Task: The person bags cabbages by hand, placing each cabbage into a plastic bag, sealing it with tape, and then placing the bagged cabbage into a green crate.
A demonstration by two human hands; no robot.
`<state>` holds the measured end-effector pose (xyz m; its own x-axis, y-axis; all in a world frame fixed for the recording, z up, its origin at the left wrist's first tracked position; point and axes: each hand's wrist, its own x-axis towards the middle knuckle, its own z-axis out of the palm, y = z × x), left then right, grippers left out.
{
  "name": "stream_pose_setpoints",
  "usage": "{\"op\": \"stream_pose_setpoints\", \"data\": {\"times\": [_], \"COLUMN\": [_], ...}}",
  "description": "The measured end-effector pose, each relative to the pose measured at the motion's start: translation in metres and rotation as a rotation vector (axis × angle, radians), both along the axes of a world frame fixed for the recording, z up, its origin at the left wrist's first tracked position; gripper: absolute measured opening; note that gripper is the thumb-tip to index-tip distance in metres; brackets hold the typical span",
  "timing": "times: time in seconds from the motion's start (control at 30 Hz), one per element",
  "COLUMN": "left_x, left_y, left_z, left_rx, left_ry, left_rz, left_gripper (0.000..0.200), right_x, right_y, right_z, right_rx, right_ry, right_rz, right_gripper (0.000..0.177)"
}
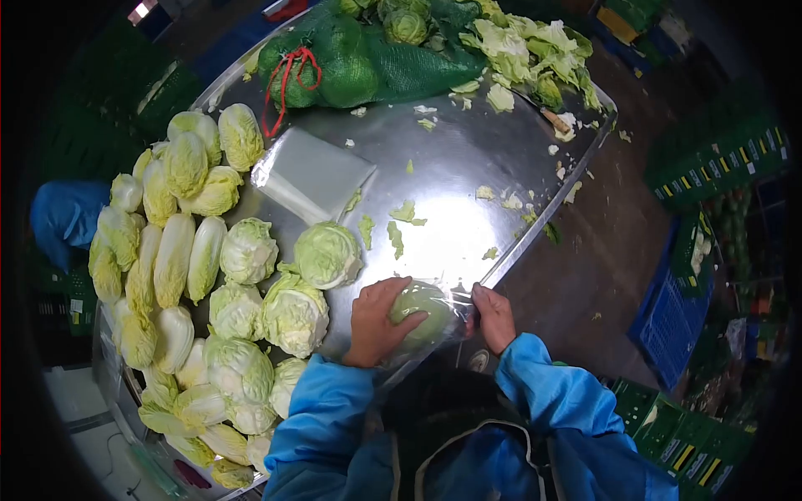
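A pale green cabbage (424, 311) lies inside a clear plastic bag (455, 299) at the table's near edge. My left hand (378, 321) is curled round the left side of the bagged cabbage, thumb on top. On the other side, my right hand (494, 319) pinches the gathered end of the bag. Just beyond my left hand sits a loose round cabbage (327, 255), with another round cabbage (294, 316) beside it. A stack of flat clear bags (313, 175) rests on the metal table (418, 159).
Napa cabbages (174, 259) and round heads crowd the left side. A green net sack (359, 71) tied with red string (288, 79) lies at the back. Trimmed leaves (535, 50) and a knife handle (554, 121) are at the far right. Green crates (718, 159) stand beyond.
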<state>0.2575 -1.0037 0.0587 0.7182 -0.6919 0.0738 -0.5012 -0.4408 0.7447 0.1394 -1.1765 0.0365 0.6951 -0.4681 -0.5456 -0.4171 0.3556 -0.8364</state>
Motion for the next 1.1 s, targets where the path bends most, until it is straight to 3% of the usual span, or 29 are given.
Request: {"op": "stream_pose_setpoints", "data": {"times": [0.13, 0.2, 0.27, 0.33, 0.4, 0.47, 0.5, 0.57, 0.6, 0.63, 0.7, 0.77, 0.83, 0.87, 0.93, 1.0, 1.07, 1.1], "left_x": [-0.001, -0.009, -0.012, -0.012, -0.009, -0.006, -0.004, -0.004, 0.005, 0.021, -0.006, 0.002, 0.008, 0.007, 0.002, -0.005, -0.046, -0.068], "left_y": [-0.003, -0.005, -0.004, -0.002, -0.002, -0.006, -0.005, -0.008, -0.013, 0.0, -0.009, -0.005, -0.012, -0.015, -0.033, -0.071, -0.113, -0.128], "left_z": [-0.023, -0.039, -0.043, -0.046, -0.053, -0.057, -0.066, -0.081, -0.082, -0.113, -0.077, -0.067, -0.059, -0.055, -0.038, -0.009, 0.032, 0.04], "left_rx": [-0.029, -0.277, -0.31, -0.346, -0.337, -0.376, -0.415, -0.482, -0.831, -0.946, -1.06, -0.945, -0.825, -0.801, -0.78, -0.722, -0.685, -0.636], "left_ry": [0.048, 0.117, 0.173, 0.227, 0.293, 0.303, 0.332, 0.352, 1.176, 1.607, 1.165, 1.319, 1.45, 1.433, 1.407, 1.546, 1.512, 1.267], "left_rz": [-0.015, 0.134, 0.149, 0.162, 0.146, 0.15, 0.15, 0.202, 0.232, 0.38, 0.459, 0.453, 0.451, 0.378, 0.287, 0.204, 0.119, -0.124], "left_gripper": [0.033, 0.029, 0.028, 0.028, 0.028, 0.028, 0.028, 0.029, 0.033, 0.038, 0.039, 0.039, 0.04, 0.039, 0.038, 0.035, 0.037, 0.039], "right_x": [0.001, 0.009, 0.012, 0.02, 0.032, 0.055, 0.052, 0.06, 0.057, 0.061, 0.068, 0.072, 0.056, 0.044, 0.02, -0.007, -0.04, -0.064], "right_y": [0.001, -0.005, -0.007, -0.004, 0.011, 0.02, 0.03, 0.021, 0.029, 0.029, 0.032, 0.037, 0.025, 0.024, 0.001, -0.022, -0.05, -0.065], "right_z": [-0.019, -0.015, -0.008, 0.011, 0.05, -0.007, -0.045, -0.074, -0.079, -0.083, -0.095, -0.106, -0.072, -0.05, -0.011, 0.012, 0.018, 0.036], "right_rx": [0.104, 0.089, 0.076, -1.249, -1.016, -0.888, -1.074, -0.577, -0.315, -0.295, -0.304, 0.505, 0.444, 0.422, 0.405, 0.728, 0.675, 0.743], "right_ry": [0.097, 0.187, 0.281, -0.007, -0.243, -0.582, -0.64, -0.617, -0.545, -0.512, -0.487, -0.515, -0.518, -0.491, -0.522, -0.599, -0.734, -0.701], "right_rz": [0.018, 0.101, 0.178, 0.114, 0.106, 0.599, 0.492, 0.451, 0.38, 0.445, 0.476, 0.262, 0.095, -0.048, -0.11, -0.282, -0.359, -0.382], "right_gripper": [0.038, 0.034, 0.03, 0.029, 0.035, 0.036, 0.038, 0.034, 0.033, 0.035, 0.037, 0.037, 0.038, 0.039, 0.038, 0.034, 0.029, 0.03]}}
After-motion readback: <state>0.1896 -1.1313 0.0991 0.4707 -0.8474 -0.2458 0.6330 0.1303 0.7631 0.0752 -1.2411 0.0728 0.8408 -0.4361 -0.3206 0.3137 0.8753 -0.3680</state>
